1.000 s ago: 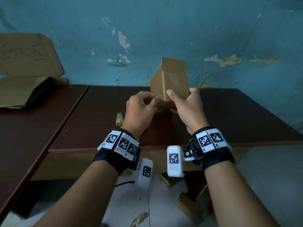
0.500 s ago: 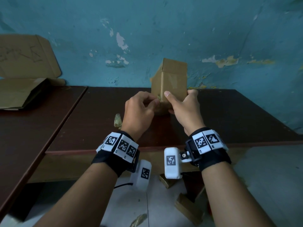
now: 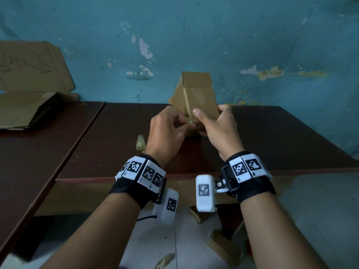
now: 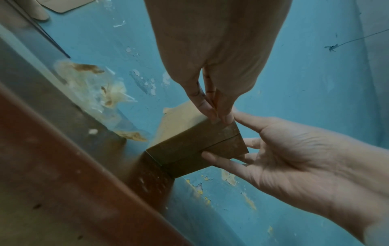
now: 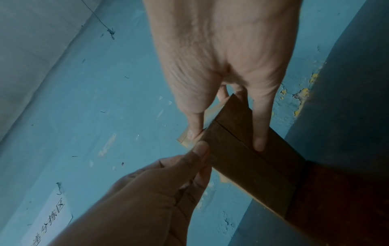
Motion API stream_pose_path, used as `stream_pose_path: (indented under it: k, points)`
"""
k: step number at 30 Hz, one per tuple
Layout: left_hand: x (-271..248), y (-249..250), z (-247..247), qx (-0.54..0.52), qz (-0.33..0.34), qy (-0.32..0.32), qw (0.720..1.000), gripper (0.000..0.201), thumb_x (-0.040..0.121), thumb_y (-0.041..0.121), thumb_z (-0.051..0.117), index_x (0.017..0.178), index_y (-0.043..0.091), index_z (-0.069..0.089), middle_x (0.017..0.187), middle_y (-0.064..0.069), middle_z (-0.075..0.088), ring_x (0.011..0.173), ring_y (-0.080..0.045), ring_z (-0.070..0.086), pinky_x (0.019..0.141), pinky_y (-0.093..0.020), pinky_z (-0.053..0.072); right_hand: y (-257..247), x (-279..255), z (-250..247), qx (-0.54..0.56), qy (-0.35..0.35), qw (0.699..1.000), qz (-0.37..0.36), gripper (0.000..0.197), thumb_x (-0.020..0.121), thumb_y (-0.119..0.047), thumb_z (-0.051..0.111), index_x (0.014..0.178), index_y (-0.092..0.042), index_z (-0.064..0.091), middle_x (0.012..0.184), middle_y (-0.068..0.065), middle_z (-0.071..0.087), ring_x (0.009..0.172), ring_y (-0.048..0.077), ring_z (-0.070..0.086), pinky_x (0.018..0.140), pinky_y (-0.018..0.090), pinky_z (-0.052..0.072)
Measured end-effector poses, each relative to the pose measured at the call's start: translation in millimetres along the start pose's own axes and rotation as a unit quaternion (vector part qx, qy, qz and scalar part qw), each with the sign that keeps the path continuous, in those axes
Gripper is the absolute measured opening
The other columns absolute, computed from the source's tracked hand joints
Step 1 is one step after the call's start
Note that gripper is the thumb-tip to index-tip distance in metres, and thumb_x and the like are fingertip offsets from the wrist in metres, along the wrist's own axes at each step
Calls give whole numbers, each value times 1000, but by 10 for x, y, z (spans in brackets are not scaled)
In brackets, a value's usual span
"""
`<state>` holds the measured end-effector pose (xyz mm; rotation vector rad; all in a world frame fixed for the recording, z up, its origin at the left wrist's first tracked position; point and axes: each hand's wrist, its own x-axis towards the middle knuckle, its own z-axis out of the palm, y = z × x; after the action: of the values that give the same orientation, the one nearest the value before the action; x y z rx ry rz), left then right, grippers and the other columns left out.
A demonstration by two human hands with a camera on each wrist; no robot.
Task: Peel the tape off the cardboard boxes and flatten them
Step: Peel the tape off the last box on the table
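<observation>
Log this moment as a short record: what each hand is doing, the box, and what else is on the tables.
left hand: pinches tape at the box's near lower corner
right hand: grips the small cardboard box, thumb on its front face
box state: held above the brown table, still folded up
crumpled tape wad: on the table, left of the hands
flattened cardboard: on the left table

Matt brown cardboard box (image 3: pixel 200 98) above a glossy dark wooden table (image 3: pixel 272 136).

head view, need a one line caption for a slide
Right hand steadies a small cardboard box above the brown table while left hand picks at its corner.
</observation>
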<state>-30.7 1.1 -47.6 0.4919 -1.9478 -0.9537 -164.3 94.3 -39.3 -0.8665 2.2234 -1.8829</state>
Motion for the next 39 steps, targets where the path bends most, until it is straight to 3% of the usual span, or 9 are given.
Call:
stream_pose_path:
  k: [3, 6, 10, 16, 24, 27, 31, 37, 39]
  points:
    - [33, -34, -69, -27, 10, -29, 999, 23, 83, 14, 90, 75, 11, 68, 93, -4, 68, 81, -22, 67, 78, -41, 59, -16, -23, 4, 0, -4, 1000, 9, 95, 63, -74, 81, 135, -21, 50, 130, 2, 62, 114, 20, 70, 84, 43, 67]
    - [62, -58, -123, -35, 19, -43, 998, 22, 82, 12, 90, 73, 11, 70, 92, -1, 71, 83, -17, 69, 80, -35, 59, -46, -46, -10, 8, -12, 1000, 19, 91, 72, -67, 85, 140, -19, 47, 135, 3, 59, 119, 22, 67, 85, 44, 67]
    - [102, -108, -192, -59, 20, -77, 995, 19, 81, 11, 91, 72, 9, 74, 90, 4, 73, 88, -11, 72, 83, -26, 55, -89, -67, -57, 43, -38, 997, 43, 63, 92, -41, 85, 137, -21, 47, 126, -4, 63, 114, 16, 69, 89, 45, 67]
    - [107, -177, -183, -111, -13, -105, 988, 21, 83, 11, 89, 71, 10, 71, 93, 6, 73, 97, -24, 74, 99, -49, 59, -167, -94, -83, 90, -63, 991, 76, 58, 97, -28, 81, 143, -20, 47, 131, 1, 66, 111, 16, 72, 90, 45, 67]
    - [72, -100, -185, -160, -76, -103, 979, 17, 92, 10, 81, 80, 5, 70, 109, -12, 75, 103, -44, 69, 88, -63, 59, -174, -74, -73, 123, -64, 986, 95, 72, 98, -25, 78, 157, -15, 38, 145, 9, 58, 114, 20, 70, 89, 46, 67]
    - [65, -71, -194, -198, -87, -97, 972, 14, 95, 5, 76, 87, -2, 67, 114, -21, 74, 112, -35, 71, 104, -52, 57, -174, -75, -54, 137, -59, 984, 102, 76, 96, -26, 78, 158, -13, 36, 145, 10, 59, 116, 22, 71, 87, 46, 68]
    - [50, -44, -189, -234, -114, -108, 959, 11, 99, 2, 69, 95, -6, 65, 113, -25, 75, 119, -23, 72, 106, -45, 57, -157, -58, -51, 137, -50, 984, 104, 76, 97, -22, 77, 159, -13, 33, 144, 8, 60, 117, 22, 70, 90, 48, 67]
    - [41, 2, -183, -266, -151, -109, 946, 11, 104, 4, 63, 93, 2, 63, 108, -22, 76, 94, -17, 75, 78, -23, 57, -174, -79, -113, 129, -68, 983, 115, 76, 98, -20, 76, 160, -15, 32, 143, 7, 60, 118, 22, 69, 94, 48, 65]
    - [39, 4, -177, -271, -163, -100, 943, 13, 105, 5, 61, 92, 4, 62, 100, -18, 76, 88, -17, 74, 78, -24, 58, -180, -93, -131, 124, -86, 982, 112, 68, 95, -24, 77, 151, -16, 39, 138, 5, 62, 118, 22, 69, 97, 49, 64]
